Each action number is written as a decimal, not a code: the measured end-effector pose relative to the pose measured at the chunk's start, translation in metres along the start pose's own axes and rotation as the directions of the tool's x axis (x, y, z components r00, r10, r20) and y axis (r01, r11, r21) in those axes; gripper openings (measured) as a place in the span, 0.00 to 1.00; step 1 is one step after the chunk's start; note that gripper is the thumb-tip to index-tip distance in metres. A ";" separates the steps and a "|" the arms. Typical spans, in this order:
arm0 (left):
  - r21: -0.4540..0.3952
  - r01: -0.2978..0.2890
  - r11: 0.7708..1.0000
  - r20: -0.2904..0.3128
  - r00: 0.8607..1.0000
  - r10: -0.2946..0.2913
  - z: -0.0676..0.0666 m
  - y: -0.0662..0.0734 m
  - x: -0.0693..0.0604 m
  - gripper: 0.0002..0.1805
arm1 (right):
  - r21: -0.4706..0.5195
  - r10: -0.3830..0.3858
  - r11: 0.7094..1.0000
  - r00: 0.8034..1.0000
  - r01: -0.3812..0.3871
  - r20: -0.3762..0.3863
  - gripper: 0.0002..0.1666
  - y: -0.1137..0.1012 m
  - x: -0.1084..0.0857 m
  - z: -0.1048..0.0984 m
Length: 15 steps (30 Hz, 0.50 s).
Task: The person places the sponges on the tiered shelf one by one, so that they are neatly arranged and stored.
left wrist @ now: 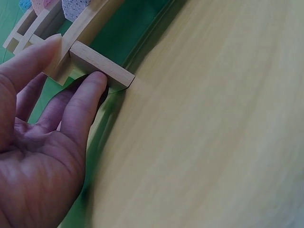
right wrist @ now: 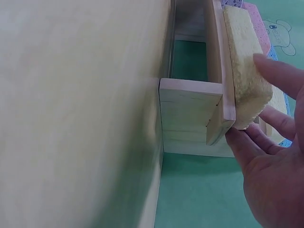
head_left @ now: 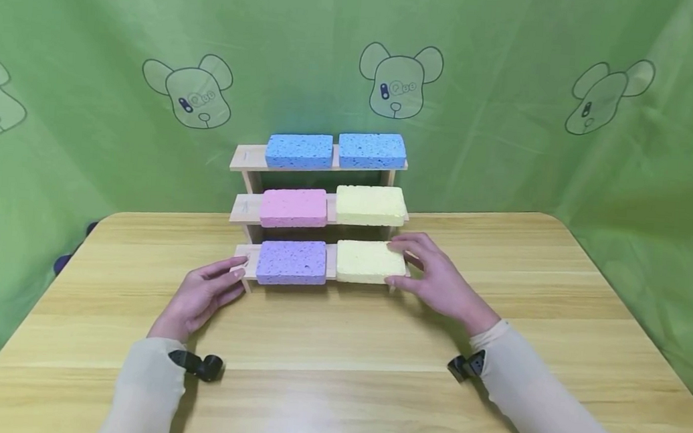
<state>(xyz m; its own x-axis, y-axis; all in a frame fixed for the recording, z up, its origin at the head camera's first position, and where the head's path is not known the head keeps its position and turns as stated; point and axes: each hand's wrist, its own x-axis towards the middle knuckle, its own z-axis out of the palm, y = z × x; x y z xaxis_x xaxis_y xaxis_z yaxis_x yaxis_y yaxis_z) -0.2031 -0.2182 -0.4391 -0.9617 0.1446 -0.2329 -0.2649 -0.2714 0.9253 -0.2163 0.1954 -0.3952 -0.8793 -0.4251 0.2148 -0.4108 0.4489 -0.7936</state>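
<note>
A three-tier wooden rack [head_left: 245,211] stands on the table, stepped up toward the back. Its lowest board carries a purple sponge [head_left: 291,262] on the left and a yellow sponge [head_left: 370,262] on the right. My left hand [head_left: 205,294] holds the left end of that board. In the left wrist view one fingertip touches the leg [left wrist: 102,64] and another lies at the board. At the other end, my right hand [head_left: 438,280] has thumb and fingers around the right end of the yellow sponge. The fingers behind that sponge are partly hidden.
A pink sponge [head_left: 294,207] and a second yellow sponge [head_left: 370,205] sit on the middle board. Two blue sponges, a left one [head_left: 299,151] and a right one [head_left: 372,150], lie on top. Behind the table [head_left: 321,402] hangs a green curtain [head_left: 297,52].
</note>
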 end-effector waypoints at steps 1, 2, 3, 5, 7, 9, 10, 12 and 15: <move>0.001 0.000 1.000 0.001 1.000 0.000 0.000 0.000 0.000 0.22 | 0.004 -0.004 1.000 1.000 0.004 0.003 0.38 0.000 0.000 -0.001; 0.002 0.000 1.000 0.000 1.000 0.000 0.000 0.000 0.000 0.22 | 0.007 -0.007 1.000 1.000 0.007 0.004 0.38 0.000 0.000 -0.001; 0.003 -0.002 1.000 0.000 1.000 0.002 0.000 0.000 0.000 0.22 | 0.009 -0.008 1.000 1.000 0.008 0.004 0.38 -0.001 -0.001 -0.003; 0.002 -0.002 1.000 0.000 1.000 0.002 0.000 0.000 0.000 0.23 | 0.009 -0.007 1.000 1.000 0.007 0.000 0.38 -0.001 -0.002 -0.005; 0.000 -0.001 1.000 -0.002 1.000 0.001 0.000 0.000 0.000 0.23 | 0.006 -0.003 1.000 1.000 0.003 -0.007 0.36 -0.001 -0.004 -0.008; -0.002 0.003 1.000 -0.005 1.000 -0.003 0.000 0.000 0.001 0.23 | 0.002 -0.001 1.000 1.000 0.001 -0.018 0.32 -0.001 -0.007 -0.011; -0.003 0.005 1.000 -0.006 1.000 -0.005 0.000 0.000 0.001 0.23 | 0.001 -0.004 1.000 1.000 0.004 -0.022 0.30 -0.001 -0.008 -0.012; -0.005 0.009 1.000 -0.008 1.000 -0.009 0.000 0.000 0.000 0.23 | -0.006 -0.003 1.000 0.999 0.003 -0.032 0.26 0.001 -0.010 -0.014; -0.007 0.015 1.000 -0.009 1.000 -0.015 0.000 0.002 0.000 0.22 | -0.023 0.005 1.000 0.999 -0.006 -0.044 0.22 0.001 -0.013 -0.016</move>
<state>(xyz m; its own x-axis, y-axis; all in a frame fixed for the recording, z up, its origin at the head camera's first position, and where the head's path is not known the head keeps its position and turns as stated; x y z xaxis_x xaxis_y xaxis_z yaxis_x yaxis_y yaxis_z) -0.2033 -0.2183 -0.4376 -0.9582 0.1402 -0.2494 -0.2798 -0.2763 0.9195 -0.2090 0.2140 -0.3902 -0.8913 -0.3874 0.2358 -0.4109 0.4697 -0.7814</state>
